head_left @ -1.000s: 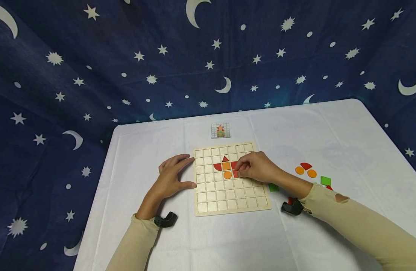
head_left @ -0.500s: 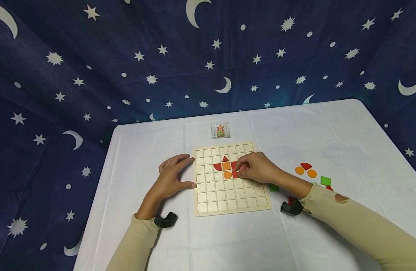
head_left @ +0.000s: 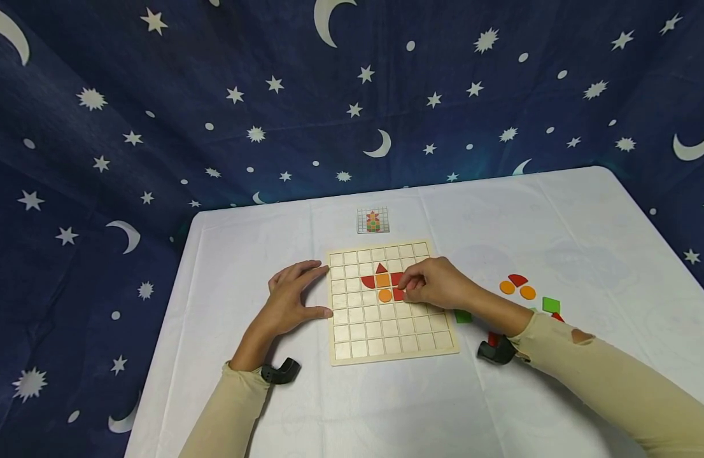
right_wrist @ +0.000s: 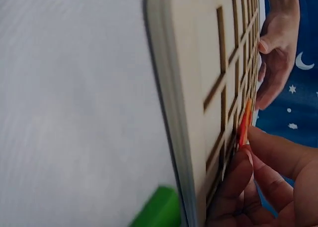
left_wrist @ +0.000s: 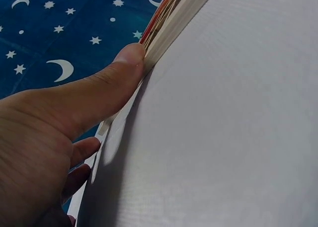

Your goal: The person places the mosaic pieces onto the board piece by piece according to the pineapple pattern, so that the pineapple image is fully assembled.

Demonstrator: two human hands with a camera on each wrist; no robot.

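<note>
A square wooden grid board (head_left: pixel 375 331) lies on the table. My left hand (head_left: pixel 287 301) is at its left side, with thumb and fingertips spread along the edge; the left wrist view has the thumb (left_wrist: pixel 130 55) against the board's side. Over the middle of the grid, my right hand (head_left: pixel 438 281) pinches a red tile (head_left: pixel 398 294) beside an orange round tile (head_left: pixel 385 295). Fingertips hide part of that red tile. Above it lies another red tile (head_left: pixel 395 280), next to an orange square tile (head_left: pixel 382 280), a red quarter-circle tile (head_left: pixel 368 282) and a red triangle tile (head_left: pixel 380 269).
Behind the board lies a small pattern card (head_left: pixel 373 220). To the right are loose pieces, including orange discs (head_left: pixel 507 288), a red quarter circle (head_left: pixel 518 280) and a green square (head_left: pixel 550 305). Another green piece (head_left: pixel 463 317) lies by the board's right edge, under the right forearm.
Almost nothing differs. The right hand and forearm have shifted very slightly at the same red tile; the left hand stays at the board's edge.
</note>
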